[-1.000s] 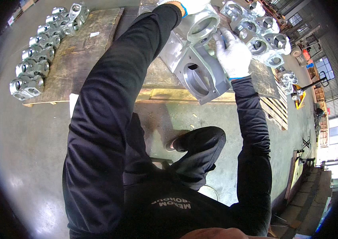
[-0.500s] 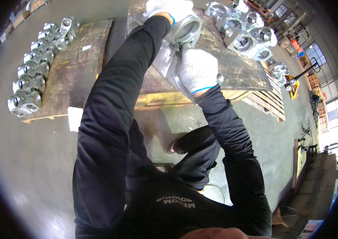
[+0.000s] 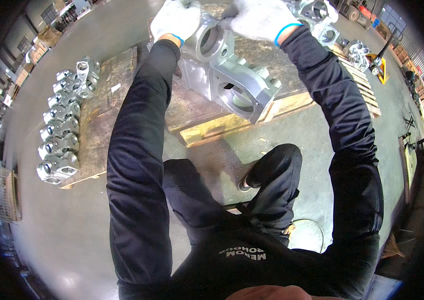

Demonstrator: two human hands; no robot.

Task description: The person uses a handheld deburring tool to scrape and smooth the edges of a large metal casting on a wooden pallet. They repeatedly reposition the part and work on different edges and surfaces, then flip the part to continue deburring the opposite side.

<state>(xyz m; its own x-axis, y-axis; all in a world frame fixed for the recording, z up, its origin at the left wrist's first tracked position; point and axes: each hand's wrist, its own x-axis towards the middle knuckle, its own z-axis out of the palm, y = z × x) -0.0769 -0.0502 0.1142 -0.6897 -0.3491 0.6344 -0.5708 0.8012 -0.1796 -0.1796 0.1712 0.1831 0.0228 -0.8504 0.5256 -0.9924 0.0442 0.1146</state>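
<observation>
A large grey cast-metal housing with round bores is held up in front of me, above the edge of a wooden pallet. My left hand, in a white glove with a blue cuff, grips its upper left end. My right hand, gloved the same way, grips its upper right end. Both arms are in black sleeves and reach up from the bottom of the picture. The housing's square face with a round opening tilts toward me.
A row of several similar silver castings lies along a second wooden pallet at left. More castings sit on the pallet at top right. A yellow pallet jack stands far right. My legs stand on the concrete floor.
The housing has turned and swung down toward me, its square face now showing. My right hand moved from its side up to its top end; my view has shifted left.
</observation>
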